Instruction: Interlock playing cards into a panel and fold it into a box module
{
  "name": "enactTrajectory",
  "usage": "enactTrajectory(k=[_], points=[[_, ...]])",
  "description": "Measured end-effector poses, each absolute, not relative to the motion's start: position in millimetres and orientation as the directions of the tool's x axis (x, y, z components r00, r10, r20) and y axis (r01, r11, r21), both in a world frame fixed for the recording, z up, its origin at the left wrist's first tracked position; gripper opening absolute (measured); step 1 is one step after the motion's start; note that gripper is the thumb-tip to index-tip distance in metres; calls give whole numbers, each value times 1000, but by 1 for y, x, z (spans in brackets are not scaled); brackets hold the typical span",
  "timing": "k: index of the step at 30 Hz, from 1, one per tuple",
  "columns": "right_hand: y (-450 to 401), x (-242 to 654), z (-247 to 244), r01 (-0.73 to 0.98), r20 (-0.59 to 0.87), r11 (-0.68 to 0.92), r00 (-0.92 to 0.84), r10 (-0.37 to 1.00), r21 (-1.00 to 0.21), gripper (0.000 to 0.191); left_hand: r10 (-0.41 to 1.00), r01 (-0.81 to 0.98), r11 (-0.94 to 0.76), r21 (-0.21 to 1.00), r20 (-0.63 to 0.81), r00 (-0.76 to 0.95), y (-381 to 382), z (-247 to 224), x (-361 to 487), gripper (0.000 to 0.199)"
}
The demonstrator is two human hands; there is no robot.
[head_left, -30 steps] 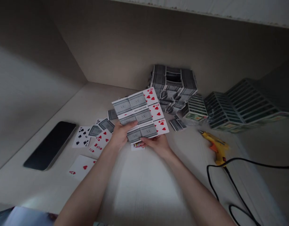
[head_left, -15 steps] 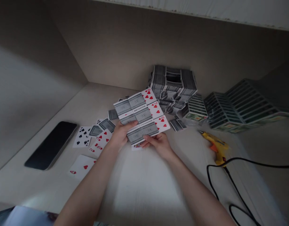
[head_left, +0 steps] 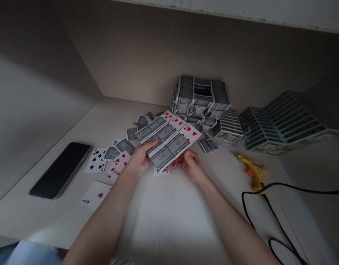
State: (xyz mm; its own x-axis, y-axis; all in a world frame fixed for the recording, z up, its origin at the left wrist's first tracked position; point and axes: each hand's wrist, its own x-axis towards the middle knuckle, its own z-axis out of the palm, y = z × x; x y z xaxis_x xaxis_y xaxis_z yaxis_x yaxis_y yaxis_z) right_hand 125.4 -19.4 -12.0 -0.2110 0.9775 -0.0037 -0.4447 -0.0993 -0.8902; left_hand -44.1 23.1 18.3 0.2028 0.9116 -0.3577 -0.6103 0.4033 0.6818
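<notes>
Card panel (head_left: 169, 137) is gripped by left hand (head_left: 139, 157), thumb on top, and held just ahead-right of it. Right hand (head_left: 191, 165) is half-curled at the panel's edge; contact cannot be told. Phone (head_left: 60, 171) is seen left of both.

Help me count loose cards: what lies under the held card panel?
A face-up card pokes out below the card panel, which hides that card's remainder and anything deeper underneath.

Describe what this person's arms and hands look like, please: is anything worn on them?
The left hand and right hand are gloveless, and no rings show on the fingers. Both forearms are bare, with no sleeve, watch or bracelet in view. No cables or markings show on them.
</notes>
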Motion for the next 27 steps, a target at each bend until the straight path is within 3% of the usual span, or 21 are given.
enactTrajectory(k=[4,9,12,15,18,20,23,27], points=[[-18,129,-11,-463,54,-87,-284,957,-882,48,851,-675,517,527,-404,336,20,30,-45,23],[-18,129,-10,-417,25,-100,-284,959,-903,46,846,-749,509,423,-407,344,21,32,-51,22],[-18,129,-9,-379,4,-108,-282,959,-919,46,864,-775,480,410,-374,337,23,23,-57,29],[-18,127,-9,-311,-20,-107,-272,962,-944,43,875,-742,468,480,-370,313,25,14,-61,32],[-18,121,-10,-94,4,-14,-190,982,-996,39,893,-722,434,539,-361,268,27,11,-63,28],[-20,117,-10,140,125,146,-150,981,-979,47,904,-715,408,568,-361,229,27,10,-63,25],[-26,111,-9,478,264,378,-290,920,-793,68,912,-692,379,614,-374,168,27,11,-64,23],[-32,107,-4,700,192,440,-406,893,-563,75,919,-676,365,640,-363,154,28,13,-64,21]])
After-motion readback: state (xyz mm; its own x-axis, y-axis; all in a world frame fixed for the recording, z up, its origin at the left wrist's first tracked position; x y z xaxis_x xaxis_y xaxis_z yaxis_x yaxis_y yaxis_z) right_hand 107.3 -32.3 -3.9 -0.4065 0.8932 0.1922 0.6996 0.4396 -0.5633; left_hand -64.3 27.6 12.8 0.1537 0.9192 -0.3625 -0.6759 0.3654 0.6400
